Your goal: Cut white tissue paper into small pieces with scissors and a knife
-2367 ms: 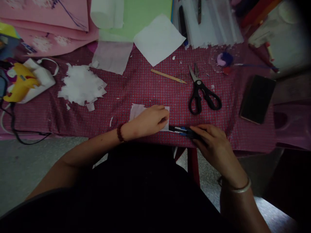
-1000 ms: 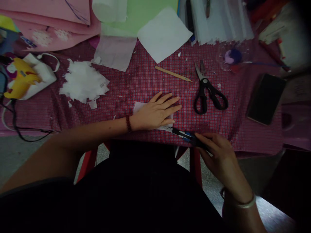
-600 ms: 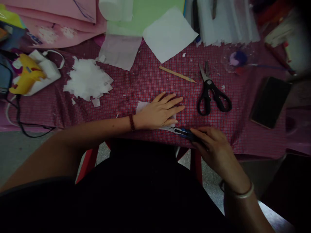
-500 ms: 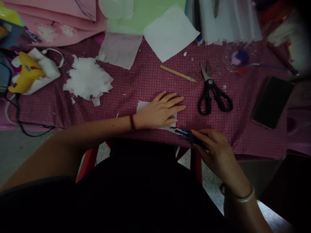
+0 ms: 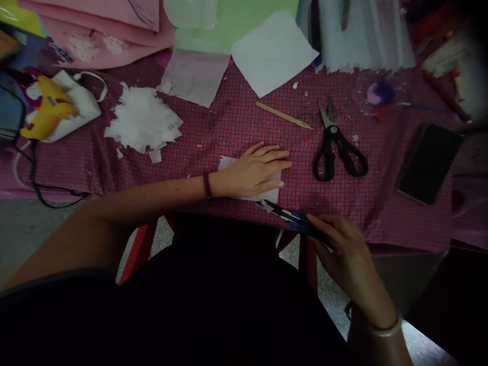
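My left hand point(image 5: 255, 173) lies flat with fingers spread over a small piece of pale paper point(image 5: 271, 195), pinning it to the checked cloth close to the table's front edge. The hand covers most of the paper. In my right hand point(image 5: 345, 244) is a black and blue utility knife point(image 5: 293, 218), its front end pointing left at the paper's near edge. A small paper scrap appears to cling near the knife's tip. Beyond my hands lie a wooden pencil point(image 5: 284, 115) and black-handled scissors point(image 5: 335, 145) with their blades slightly apart.
A heap of white paper pieces point(image 5: 143, 119) lies on the left. Behind are a white sheet point(image 5: 272, 53), green paper point(image 5: 244, 25) and pink sheets point(image 5: 95, 30). A yellow glue gun point(image 5: 49, 109) rests on a white box at far left. A dark phone-like slab point(image 5: 430, 162) lies right.
The knife's tip has shifted slightly left along the paper's near edge, and a scrap now shows by it. My left hand stays on the paper; the whole view has shifted a little.
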{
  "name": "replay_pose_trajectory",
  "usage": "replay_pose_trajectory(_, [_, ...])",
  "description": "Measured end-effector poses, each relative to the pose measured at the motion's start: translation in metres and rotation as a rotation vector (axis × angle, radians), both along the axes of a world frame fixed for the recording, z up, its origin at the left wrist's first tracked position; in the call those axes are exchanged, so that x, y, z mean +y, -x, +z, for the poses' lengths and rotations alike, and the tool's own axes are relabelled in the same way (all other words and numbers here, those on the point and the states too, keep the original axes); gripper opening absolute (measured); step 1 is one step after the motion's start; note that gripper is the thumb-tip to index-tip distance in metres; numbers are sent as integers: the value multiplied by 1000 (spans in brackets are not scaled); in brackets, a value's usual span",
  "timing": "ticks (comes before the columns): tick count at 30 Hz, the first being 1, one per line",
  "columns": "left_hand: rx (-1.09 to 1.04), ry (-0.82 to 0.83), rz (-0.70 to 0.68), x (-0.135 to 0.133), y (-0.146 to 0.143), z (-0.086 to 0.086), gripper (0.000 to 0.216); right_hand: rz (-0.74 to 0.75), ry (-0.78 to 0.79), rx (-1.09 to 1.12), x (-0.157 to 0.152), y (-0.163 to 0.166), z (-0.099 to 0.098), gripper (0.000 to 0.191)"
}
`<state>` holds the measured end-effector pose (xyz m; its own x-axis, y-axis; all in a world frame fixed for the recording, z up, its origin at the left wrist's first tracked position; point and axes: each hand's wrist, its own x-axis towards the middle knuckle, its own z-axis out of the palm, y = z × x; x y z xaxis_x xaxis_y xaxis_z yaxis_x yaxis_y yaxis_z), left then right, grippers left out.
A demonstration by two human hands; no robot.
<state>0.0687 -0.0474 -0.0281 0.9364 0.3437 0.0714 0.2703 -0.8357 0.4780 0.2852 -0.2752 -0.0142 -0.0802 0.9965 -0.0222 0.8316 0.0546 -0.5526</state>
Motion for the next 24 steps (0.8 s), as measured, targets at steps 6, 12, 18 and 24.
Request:
replay_pose_trajectory(6, [24, -31, -95, 19, 19, 2, 57, -55, -19, -10, -6, -4, -2, 43])
replay_pose_trajectory(12, [42, -148, -119, 19, 34, -8, 56, -37, -3, -9, 1, 0, 1, 42])
replay_pose_trajectory(18, [50, -170, -115, 17, 33, -9, 55, 12, -28, -26, 13, 6, 2, 42])
replay_pose_trajectory(24, [24, -144, -123, 18, 34, -7, 60, 47, -6, -38, 27, 13, 5, 39])
